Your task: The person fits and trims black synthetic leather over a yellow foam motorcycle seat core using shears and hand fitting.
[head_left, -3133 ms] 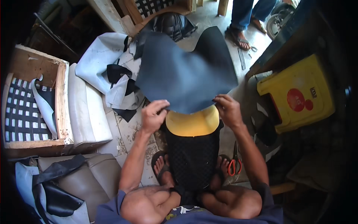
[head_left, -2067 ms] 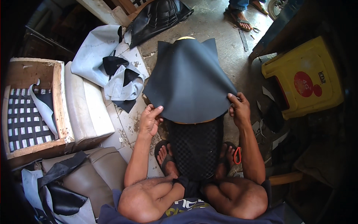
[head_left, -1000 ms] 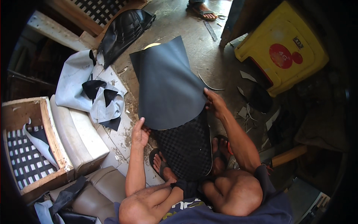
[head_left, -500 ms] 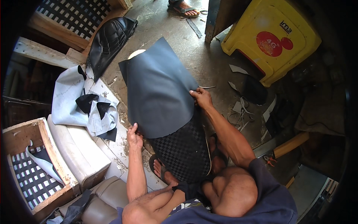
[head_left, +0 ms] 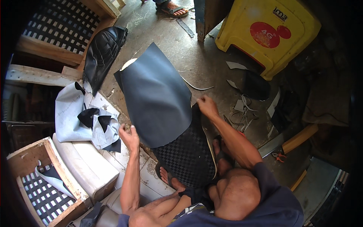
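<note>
Two sides of a dark, smooth sheet [head_left: 159,102] were flanked by the left hand [head_left: 129,137] and the right hand [head_left: 207,106]. The left hand was placed just beside the sheet's left edge, its thumb and fingers parted; whether the edge was touched could not be told. The right hand was held just off the right edge, its fingers curled and blurred, so its grip could not be made out. Between the hands, the sheet was spread over part of a black checkered pad [head_left: 185,155], which was exposed nearer than both hands. Beyond the left hand, pale yellow foam [head_left: 128,63] was bared at the sheet's far edge. Pale scraps [head_left: 72,117] were strewn left of that hand.
</note>
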The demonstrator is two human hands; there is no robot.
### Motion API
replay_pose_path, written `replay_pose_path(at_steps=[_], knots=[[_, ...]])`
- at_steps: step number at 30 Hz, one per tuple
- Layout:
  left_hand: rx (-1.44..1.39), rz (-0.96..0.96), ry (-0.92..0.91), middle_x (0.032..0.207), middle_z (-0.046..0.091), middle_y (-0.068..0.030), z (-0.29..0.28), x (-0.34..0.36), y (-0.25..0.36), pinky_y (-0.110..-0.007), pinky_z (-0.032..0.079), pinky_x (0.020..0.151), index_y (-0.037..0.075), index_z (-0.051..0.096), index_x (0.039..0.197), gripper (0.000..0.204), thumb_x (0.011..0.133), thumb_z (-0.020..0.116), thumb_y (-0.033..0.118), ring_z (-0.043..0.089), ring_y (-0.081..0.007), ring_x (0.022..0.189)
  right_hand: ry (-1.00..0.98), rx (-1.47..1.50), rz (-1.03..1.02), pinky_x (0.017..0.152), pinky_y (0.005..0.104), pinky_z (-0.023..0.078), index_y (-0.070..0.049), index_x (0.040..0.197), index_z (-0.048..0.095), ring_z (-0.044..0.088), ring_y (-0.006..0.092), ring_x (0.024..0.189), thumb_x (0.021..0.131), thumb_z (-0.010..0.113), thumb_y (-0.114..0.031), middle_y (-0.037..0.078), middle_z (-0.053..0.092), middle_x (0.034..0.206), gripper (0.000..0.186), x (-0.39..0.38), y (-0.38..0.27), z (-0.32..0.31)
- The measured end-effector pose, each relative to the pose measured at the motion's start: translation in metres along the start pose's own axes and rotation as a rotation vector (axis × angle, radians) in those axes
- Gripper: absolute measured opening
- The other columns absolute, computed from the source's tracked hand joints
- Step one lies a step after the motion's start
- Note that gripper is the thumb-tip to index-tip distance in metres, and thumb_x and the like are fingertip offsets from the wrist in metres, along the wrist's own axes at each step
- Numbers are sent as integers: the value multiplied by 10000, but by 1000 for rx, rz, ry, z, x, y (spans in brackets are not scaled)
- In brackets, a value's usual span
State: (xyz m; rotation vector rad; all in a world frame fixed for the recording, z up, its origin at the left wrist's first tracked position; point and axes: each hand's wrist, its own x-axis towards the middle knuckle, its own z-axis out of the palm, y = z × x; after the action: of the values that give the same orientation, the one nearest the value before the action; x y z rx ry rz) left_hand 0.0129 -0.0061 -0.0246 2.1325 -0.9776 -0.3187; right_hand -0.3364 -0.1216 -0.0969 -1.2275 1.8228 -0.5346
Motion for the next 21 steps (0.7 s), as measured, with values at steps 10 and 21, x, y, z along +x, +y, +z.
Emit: replay_pose_path(at_steps=[10, 21], knots=[[618, 978, -720, 1522, 518, -161, 97, 19, 185, -615, 179, 1243, 138, 661, 1354, 430, 988, 580, 350, 342, -398, 1506, -405, 902, 462, 773, 336, 513, -38, 1212, 679, 654, 161, 830, 1015, 657, -376, 38, 710, 982, 392, -53, -11, -9], [874, 932, -1052, 1524, 532, -68, 120, 10, 216, -787, 33, 1177, 266, 685, 1357, 454, 973, 514, 439, 323, -359, 1520, -200, 772, 311, 697, 300, 515, -12, 1122, 715, 634, 105, 785, 1035, 640, -303, 17, 716, 927, 312, -30, -3, 22]])
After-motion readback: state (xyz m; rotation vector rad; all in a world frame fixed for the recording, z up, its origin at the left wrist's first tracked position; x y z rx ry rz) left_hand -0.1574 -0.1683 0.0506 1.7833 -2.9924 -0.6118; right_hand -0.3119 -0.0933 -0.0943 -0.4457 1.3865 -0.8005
